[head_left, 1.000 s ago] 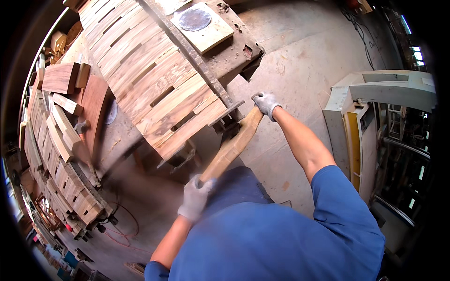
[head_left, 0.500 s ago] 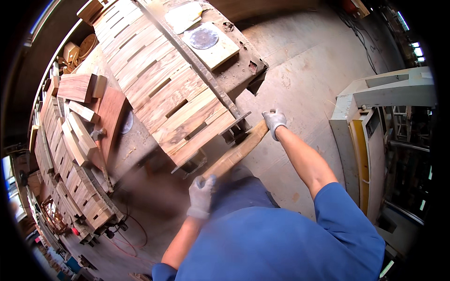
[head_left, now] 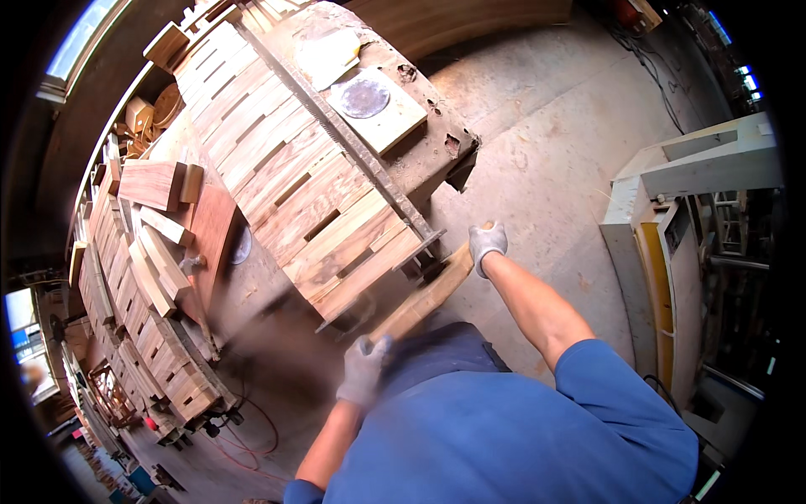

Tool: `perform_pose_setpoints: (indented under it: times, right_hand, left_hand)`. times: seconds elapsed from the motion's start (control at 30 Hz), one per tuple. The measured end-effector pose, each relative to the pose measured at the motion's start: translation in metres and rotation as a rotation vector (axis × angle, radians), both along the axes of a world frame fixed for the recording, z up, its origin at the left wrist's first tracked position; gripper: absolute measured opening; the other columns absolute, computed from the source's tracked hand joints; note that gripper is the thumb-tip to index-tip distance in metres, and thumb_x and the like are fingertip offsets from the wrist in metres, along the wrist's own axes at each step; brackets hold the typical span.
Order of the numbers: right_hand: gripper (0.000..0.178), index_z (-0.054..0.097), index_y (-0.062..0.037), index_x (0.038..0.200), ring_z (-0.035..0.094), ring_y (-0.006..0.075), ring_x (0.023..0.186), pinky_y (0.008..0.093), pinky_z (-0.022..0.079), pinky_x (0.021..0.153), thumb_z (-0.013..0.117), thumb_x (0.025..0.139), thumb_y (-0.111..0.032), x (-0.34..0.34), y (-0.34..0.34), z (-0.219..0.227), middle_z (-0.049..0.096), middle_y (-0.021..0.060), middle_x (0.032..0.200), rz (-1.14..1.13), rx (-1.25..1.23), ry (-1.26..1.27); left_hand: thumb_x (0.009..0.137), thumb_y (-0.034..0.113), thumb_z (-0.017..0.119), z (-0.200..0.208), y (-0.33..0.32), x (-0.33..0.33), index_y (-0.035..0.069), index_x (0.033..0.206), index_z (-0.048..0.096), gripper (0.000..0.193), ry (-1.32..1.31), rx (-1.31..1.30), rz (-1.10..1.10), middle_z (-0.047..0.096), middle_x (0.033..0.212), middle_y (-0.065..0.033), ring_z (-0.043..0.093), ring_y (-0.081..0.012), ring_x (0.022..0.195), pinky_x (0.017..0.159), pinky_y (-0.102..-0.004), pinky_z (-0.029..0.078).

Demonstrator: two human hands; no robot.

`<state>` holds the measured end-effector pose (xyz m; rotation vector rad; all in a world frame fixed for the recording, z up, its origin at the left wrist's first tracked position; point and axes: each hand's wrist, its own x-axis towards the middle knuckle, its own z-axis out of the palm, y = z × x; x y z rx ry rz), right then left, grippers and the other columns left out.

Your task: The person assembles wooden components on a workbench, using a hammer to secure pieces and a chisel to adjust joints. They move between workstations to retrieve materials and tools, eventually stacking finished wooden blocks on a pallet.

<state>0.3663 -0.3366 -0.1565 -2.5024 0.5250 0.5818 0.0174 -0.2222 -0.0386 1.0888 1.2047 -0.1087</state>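
A wooden board [head_left: 424,296] is held by its two ends, slantwise across the front of my body. My gloved left hand [head_left: 363,370] is closed round its near left end. Round the far right end closes my gloved right hand [head_left: 487,245]. Just beyond the board lies a long row of light wood pieces [head_left: 311,189], set side by side with slots between them. A toothed metal bar [head_left: 336,126] runs along the right side of that row. The board is apart from the row's near end, as far as I can see.
Left of the row lie loose wood blocks [head_left: 151,185] and a hammer [head_left: 197,286]. Further left stands a second row of slotted wood [head_left: 138,311]. A square board with a grey disc [head_left: 365,97] rests on the bench. A pale machine frame [head_left: 638,218] stands at right; a red hose [head_left: 273,424] crosses the floor.
The bench and wood rows sit slightly further right and lower in view. Both hands keep hold of the board, the right one shown a little lower.
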Motion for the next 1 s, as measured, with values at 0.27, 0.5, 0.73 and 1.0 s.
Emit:
perform_pose_setpoints:
  times: [0.27, 0.5, 0.73, 1.0]
  right_hand:
    - [0.047, 0.064, -0.0060, 0.122, 0.072, 0.0387, 0.106, 0.0463, 0.056, 0.096, 0.079, 0.083, -0.027, 0.000, -0.005, -0.021, 0.074, 0.0212, 0.114, -0.029, 0.046, -0.018]
    - [0.049, 0.062, -0.0043, 0.122, 0.072, 0.0390, 0.100, 0.0468, 0.056, 0.092, 0.080, 0.082, -0.026, -0.002, 0.001, -0.007, 0.073, 0.0215, 0.109, -0.038, 0.079, -0.032]
    - [0.043, 0.062, -0.0037, 0.118, 0.072, 0.0341, 0.094, 0.0449, 0.056, 0.088, 0.079, 0.083, -0.021, -0.002, 0.000, -0.010, 0.073, 0.0194, 0.105, -0.080, 0.178, 0.020]
    - [0.038, 0.064, -0.0057, 0.117, 0.072, 0.0330, 0.092, 0.0439, 0.057, 0.088, 0.076, 0.084, -0.020, -0.003, -0.001, -0.036, 0.073, 0.0170, 0.103, -0.124, 0.238, 0.090]
  left_hand:
    - [0.098, 0.028, 0.078, 0.002, 0.003, -0.002, -0.003, 0.097, 0.064, 0.034, 0.102, 0.071, -0.082, 0.067, 0.085, -0.0086, 0.064, -0.0127, 0.074, 0.066, -0.0321, 0.051]
    - [0.100, 0.025, 0.075, 0.027, -0.001, 0.014, -0.002, 0.098, 0.063, 0.030, 0.157, 0.071, -0.053, 0.067, 0.087, -0.0076, 0.064, -0.0122, 0.075, 0.067, -0.0314, 0.051]
    - [0.102, 0.020, 0.073, 0.023, -0.007, 0.007, -0.002, 0.105, 0.067, 0.023, 0.136, 0.144, -0.074, 0.070, 0.086, -0.0059, 0.066, -0.0103, 0.069, 0.061, -0.0257, 0.052]
    - [0.098, 0.017, 0.077, 0.055, -0.006, 0.030, -0.003, 0.097, 0.068, 0.021, 0.203, 0.238, -0.165, 0.067, 0.077, -0.0029, 0.059, -0.0067, 0.066, 0.059, -0.0249, 0.049]
